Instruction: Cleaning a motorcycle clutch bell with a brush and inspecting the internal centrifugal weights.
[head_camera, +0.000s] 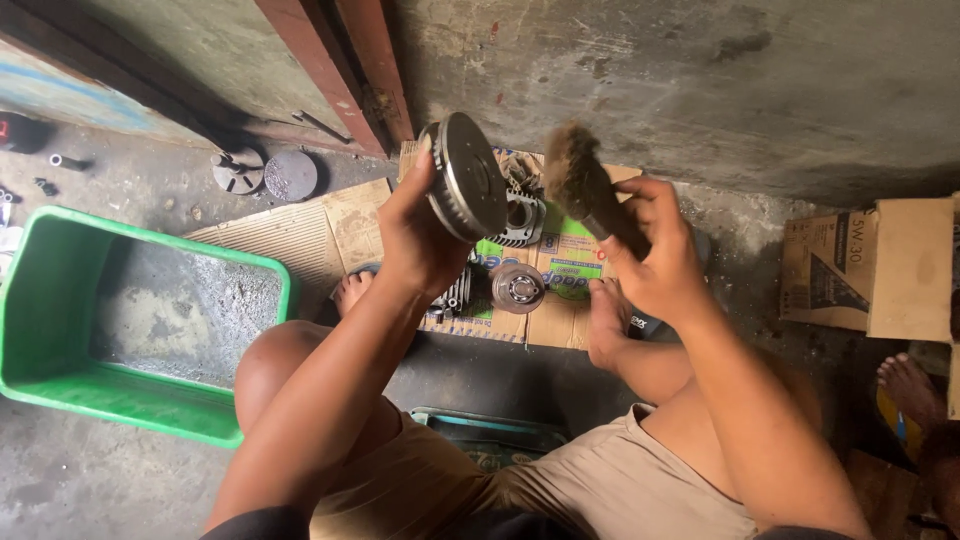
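Round metal engine part (466, 188) gripped in raised left hand (415, 235); right hand (655, 255) apparently clenches brush (585, 185).

Tan shorts (600, 480), dark shirt hem, bare arms, bare legs, bare feet.

The tub (45, 320) is bright green with a grey, gritty inside — the round metal part (465, 178) dull grey-silver, the brush (580, 180) dirty brown, the flattened cardboard (545, 270) tan with green-and-blue print, the shorts (600, 485) beige.
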